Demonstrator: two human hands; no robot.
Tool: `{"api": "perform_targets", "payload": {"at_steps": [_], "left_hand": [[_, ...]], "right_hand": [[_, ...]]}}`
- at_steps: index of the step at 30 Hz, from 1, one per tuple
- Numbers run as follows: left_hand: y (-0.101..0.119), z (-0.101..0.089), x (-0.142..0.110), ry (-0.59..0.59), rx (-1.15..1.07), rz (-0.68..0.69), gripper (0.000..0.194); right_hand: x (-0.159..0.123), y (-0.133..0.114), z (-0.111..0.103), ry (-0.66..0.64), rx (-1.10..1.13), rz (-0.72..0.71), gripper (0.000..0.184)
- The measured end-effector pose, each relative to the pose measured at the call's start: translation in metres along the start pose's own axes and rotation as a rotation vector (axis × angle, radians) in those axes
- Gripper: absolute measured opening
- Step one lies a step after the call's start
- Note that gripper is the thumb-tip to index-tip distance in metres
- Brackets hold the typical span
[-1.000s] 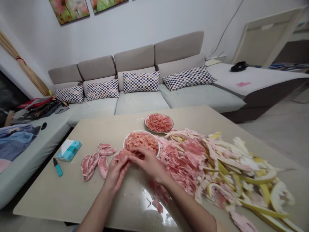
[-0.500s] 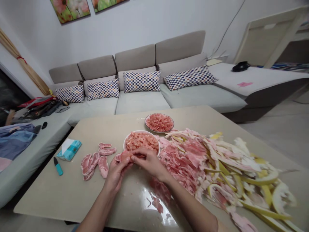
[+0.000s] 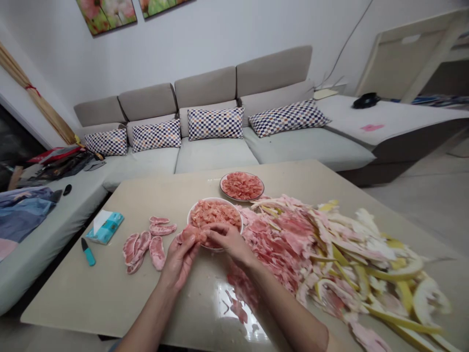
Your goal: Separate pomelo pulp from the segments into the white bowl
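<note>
A pink pomelo segment [image 3: 190,234] is held in my left hand [image 3: 179,261], its fingers closed around the near end. My right hand [image 3: 230,244] pinches the right end of the same segment between thumb and fingers. Both hands are over the near edge of a white bowl [image 3: 241,226] heaped with pink pomelo pulp [image 3: 215,213]. Behind it, a dark-rimmed plate [image 3: 221,189] bears redder pulp pieces [image 3: 242,186]. Left of my hands lie several unpeeled pomelo segments [image 3: 157,253] in their pale skins.
A large pile of pink membranes [image 3: 282,244] and yellow-white pomelo rind [image 3: 366,278] covers the table's right side. Wet scraps [image 3: 239,311] lie near my right forearm. A teal-handled knife [image 3: 88,253] and a tissue pack [image 3: 105,227] are at the left. A sofa [image 3: 216,152] stands behind the table.
My right hand has shifted slightly right, away from my left. More of the pink flesh shows between my hands. The bowl, plate and pile look unmoved.
</note>
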State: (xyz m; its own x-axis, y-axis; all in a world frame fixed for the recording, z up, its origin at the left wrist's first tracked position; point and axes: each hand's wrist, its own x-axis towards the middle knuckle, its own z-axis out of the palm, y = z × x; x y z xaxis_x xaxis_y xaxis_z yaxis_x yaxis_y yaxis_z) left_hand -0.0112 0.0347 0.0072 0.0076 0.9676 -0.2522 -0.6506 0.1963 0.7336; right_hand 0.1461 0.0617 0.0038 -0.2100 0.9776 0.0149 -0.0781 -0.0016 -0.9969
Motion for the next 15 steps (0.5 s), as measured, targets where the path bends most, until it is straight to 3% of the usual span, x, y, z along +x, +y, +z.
{"api": "perform_targets", "payload": {"at_steps": [5, 9, 15], "left_hand": [[-0.001, 0.002, -0.003, -0.007, 0.009, 0.040, 0.032], [-0.001, 0.004, -0.004, -0.015, 0.006, 0.040, 0.032], [0.005, 0.000, -0.002, 0.008, -0.042, 0.016, 0.028]], "right_hand": [[-0.007, -0.007, 0.004, 0.008, 0.030, -0.027, 0.035], [-0.009, -0.009, 0.005, -0.056, 0.067, -0.015, 0.034], [-0.003, -0.002, -0.009, -0.080, 0.130, 0.039, 0.040]]}}
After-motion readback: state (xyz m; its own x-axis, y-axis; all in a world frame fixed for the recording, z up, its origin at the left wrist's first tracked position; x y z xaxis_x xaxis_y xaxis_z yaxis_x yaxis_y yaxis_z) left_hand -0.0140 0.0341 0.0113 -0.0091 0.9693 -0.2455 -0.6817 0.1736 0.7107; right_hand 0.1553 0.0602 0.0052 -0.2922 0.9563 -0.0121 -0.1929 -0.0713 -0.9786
